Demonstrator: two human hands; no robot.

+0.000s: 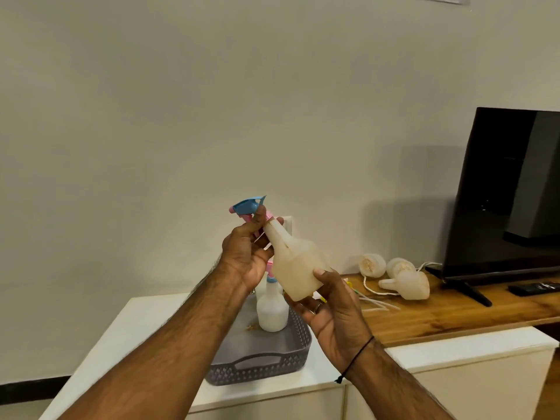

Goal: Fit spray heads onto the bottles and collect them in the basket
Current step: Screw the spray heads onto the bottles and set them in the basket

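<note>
I hold a translucent white bottle tilted in the air above the basket. My right hand grips its base from below. My left hand pinches the collar of the blue and pink spray head at the bottle's neck. Below, a grey basket sits on the white cabinet, and a second white bottle with a spray head on it stands upright inside. Three more bare bottles lie on the wooden shelf to the right.
A black TV stands on the wooden shelf at the right, a remote beside its foot. Loose white dip tubes lie on the shelf near the bottles. A plain wall fills the back.
</note>
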